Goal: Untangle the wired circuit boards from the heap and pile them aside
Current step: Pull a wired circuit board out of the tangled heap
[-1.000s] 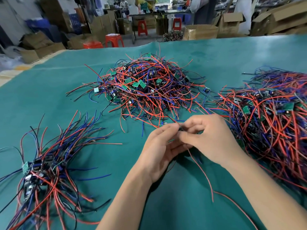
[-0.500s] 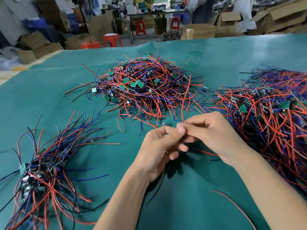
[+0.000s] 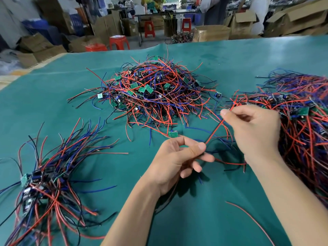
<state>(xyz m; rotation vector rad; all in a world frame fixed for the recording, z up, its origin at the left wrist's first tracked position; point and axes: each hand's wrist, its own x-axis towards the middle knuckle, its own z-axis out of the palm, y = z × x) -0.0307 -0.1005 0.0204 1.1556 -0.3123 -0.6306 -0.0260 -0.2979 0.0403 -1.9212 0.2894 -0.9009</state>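
Hands now apart, left hand (image 3: pixel 174 158) and right hand (image 3: pixel 252 128) pinching red wire (image 3: pixel 213 131), heaps around

Surface: green-covered table (image 3: pixel 230 57)
Centre: tangled heap (image 3: pixel 156 93)
Left of heap, nearer: sorted pile (image 3: pixel 48 176)
Right of heap: second tangle (image 3: pixel 301 121)

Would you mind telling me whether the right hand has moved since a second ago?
Yes. The right hand has drawn away from the left hand, toward the wire heap on the right, stretching a red wire between them.
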